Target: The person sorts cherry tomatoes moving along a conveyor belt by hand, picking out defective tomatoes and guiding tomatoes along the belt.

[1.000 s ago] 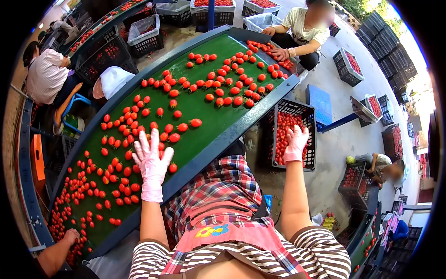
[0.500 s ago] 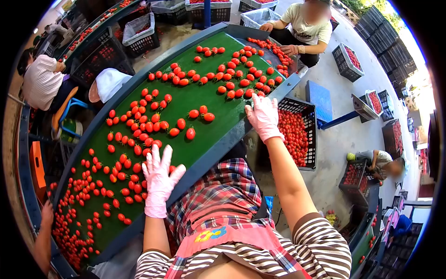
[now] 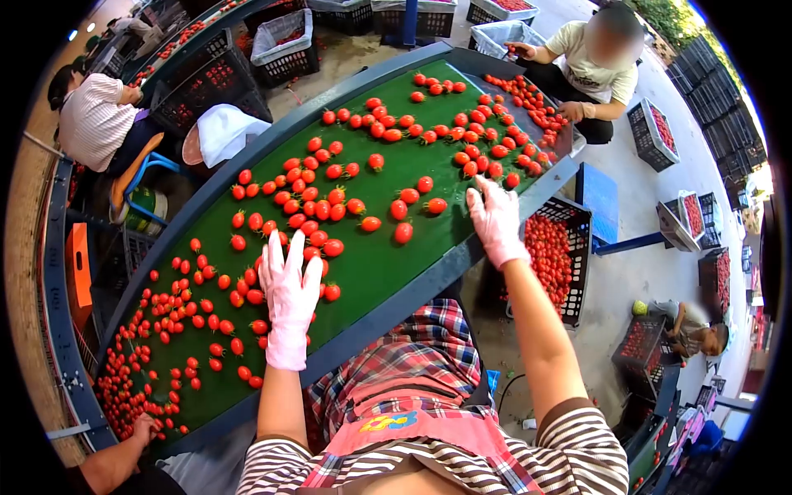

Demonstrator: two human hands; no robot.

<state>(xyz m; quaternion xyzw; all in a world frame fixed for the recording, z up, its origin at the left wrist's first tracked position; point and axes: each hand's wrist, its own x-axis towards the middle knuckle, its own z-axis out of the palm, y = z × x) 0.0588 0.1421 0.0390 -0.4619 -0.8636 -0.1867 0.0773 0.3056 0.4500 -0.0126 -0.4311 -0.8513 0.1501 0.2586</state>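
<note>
Small red tomatoes point(image 3: 403, 233) lie scattered over a green conveyor belt point(image 3: 371, 276) in front of me. My left hand point(image 3: 289, 301), in a thin pale glove, is over the near side of the belt with its fingers spread among the tomatoes. Some tomatoes are partly hidden behind its fingers; whether it touches them I cannot tell. Similarly gloved, my right hand point(image 3: 497, 221) reaches over the belt's near edge toward its far right end. Its fingers are apart, close below a cluster of tomatoes, and nothing shows in its grasp.
A metal rail point(image 3: 388, 289) borders the belt's near side. Below its right end stands a black crate point(image 3: 581, 272) of tomatoes. A co-worker point(image 3: 590, 62) squats at the belt's far end. Another person's hand point(image 3: 145, 429) is at the lower left. A blue stand point(image 3: 597, 202) is on the right.
My left hand has moved farther in over the belt, among the tomatoes. My right hand stays near the far end, fingers still apart. The other person's hand at lower left now reaches onto the belt.
</note>
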